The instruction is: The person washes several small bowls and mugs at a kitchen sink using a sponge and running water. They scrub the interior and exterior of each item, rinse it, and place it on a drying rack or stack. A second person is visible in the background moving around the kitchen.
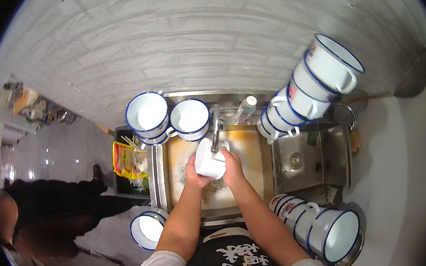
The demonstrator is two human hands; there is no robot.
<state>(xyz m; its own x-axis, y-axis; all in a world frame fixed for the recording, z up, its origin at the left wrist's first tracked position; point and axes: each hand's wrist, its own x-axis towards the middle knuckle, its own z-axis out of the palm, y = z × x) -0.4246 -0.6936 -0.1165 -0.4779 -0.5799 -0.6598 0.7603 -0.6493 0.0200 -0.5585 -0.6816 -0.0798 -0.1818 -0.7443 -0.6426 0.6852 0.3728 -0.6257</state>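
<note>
Both hands are over the left sink basin (257, 191), which holds cloudy, foamy water with dark and orange patches. A white cup-shaped vessel (207, 163) is gripped between them, tilted beneath the metal faucet (216, 130). My left hand (196, 174) has its left side and underside. On the opposite side my right hand (232, 164) holds the rim area, thumb uppermost. The spout hides part of the vessel; whether water is running is hard to tell. Close behind stand blue-rimmed white enamel mugs (190, 120) at the basin's back left corner.
Tall stacks of enamel mugs lean at the back right (306, 87) and front right (318, 227). Between them is a steel basin (301, 178). A bottle (246, 109) stands behind the faucet. At left are a waste bin (123, 188), another mug (147, 231) and a person (56, 206).
</note>
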